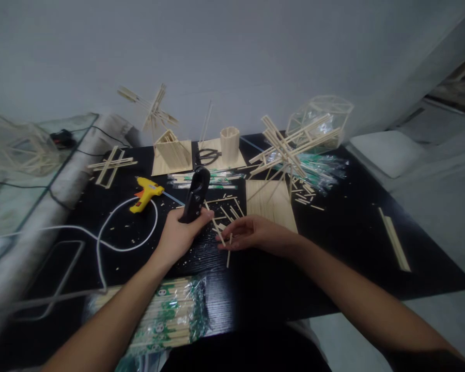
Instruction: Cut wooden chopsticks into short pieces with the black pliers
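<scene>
My left hand is wrapped round a black hand tool that stands upright in the fist; its exact kind cannot be made out. A thin wooden stick slants from beside my left thumb toward the right fingertips. My right hand is curled, palm inward, with a short wooden stick pointing down from its fingers. Just behind the hands lie loose cut sticks and small chips on the black table.
A yellow glue gun with a white cable lies left. Behind stand a square stick box, a round stick cup, scissors and a windmill-like stick model. Bagged chopsticks lie in front; a stick bundle lies right.
</scene>
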`<state>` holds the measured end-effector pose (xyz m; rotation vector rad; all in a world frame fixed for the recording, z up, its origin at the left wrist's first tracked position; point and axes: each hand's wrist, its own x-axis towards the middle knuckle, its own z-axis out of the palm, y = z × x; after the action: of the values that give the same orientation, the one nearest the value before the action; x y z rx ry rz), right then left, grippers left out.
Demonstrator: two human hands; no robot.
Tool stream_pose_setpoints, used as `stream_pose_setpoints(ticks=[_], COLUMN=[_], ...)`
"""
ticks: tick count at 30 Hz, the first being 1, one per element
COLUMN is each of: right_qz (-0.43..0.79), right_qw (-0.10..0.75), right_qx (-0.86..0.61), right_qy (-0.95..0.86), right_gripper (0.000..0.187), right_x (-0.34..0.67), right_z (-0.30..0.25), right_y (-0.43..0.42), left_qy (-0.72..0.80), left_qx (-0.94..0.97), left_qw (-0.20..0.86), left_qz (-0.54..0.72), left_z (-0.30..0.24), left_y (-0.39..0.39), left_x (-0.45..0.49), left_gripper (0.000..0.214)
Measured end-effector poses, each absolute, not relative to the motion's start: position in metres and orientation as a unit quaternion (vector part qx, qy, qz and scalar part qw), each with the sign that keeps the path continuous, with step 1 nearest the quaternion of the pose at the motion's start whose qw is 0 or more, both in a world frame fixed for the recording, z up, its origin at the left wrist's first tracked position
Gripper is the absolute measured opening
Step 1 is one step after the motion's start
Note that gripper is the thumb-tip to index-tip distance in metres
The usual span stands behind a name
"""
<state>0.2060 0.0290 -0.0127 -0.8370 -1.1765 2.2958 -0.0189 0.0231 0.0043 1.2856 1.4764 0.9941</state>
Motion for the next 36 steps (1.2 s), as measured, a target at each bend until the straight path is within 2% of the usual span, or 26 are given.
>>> stream_pose_setpoints(ticks=[6, 15, 36], right_qz=[0.824, 0.783, 0.767], right_qw=[0.248, 0.287, 0.313], right_qx=[-0.321, -0.369, -0.394], right_qy=[-0.396, -0.410, -0.399], right_gripper=[0.026, 0.040, 0.033], right_x=[0.207, 0.198, 0.187], right_z=[-0.016, -0.018, -0.022], right_y=[0.032, 0.026, 0.020], left_qy=[0.601, 0.593, 0.570], left_qx=[0.523, 0.578, 0.610], left_qw=[0.454, 0.438, 0.449], left_qz=[0.399, 0.351, 0.318], left_z=[0.003, 0.007, 0.003], left_y=[0.023, 0.020, 0.017], left_x=[-0.021, -0.013, -0.008], left_gripper=[0.036, 0.033, 0.029])
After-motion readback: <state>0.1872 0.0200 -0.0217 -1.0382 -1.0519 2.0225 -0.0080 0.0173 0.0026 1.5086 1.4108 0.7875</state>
